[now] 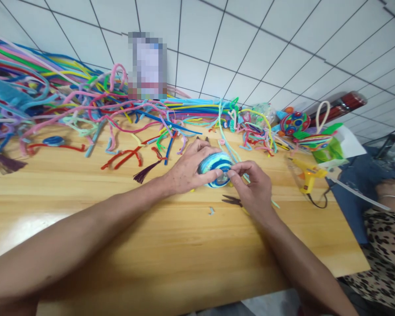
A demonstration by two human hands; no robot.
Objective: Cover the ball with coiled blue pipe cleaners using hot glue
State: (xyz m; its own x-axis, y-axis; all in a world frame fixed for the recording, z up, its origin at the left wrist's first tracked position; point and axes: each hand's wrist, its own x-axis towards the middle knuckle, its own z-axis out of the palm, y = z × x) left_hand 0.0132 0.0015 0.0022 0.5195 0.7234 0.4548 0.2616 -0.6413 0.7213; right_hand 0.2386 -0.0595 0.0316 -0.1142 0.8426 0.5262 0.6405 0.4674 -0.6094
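A striped ball (217, 160) in blue, pale green and white, seemingly wound from fuzzy pipe cleaners, sits just above the table. My left hand (193, 166) wraps round its left side, thumb pressed across the front. At the right edge of the ball, the thumb and fingers of my right hand (250, 182) are pinched together; what lies between the fingertips is hidden. Pale green pipe cleaners (228, 151) run behind the ball and by my right hand. Dark-bladed scissors or pliers (232, 200) lie under that hand, beside small blue scraps (211, 211).
Heaped coloured pipe cleaners (85, 105) line the wall side. A yellow glue gun (307, 175) stands at right near a decorated ball (294, 123). Nearer lie a purple tassel (146, 172) and red pieces (125, 160). A person in leopard print (386, 241) sits beyond the right table edge.
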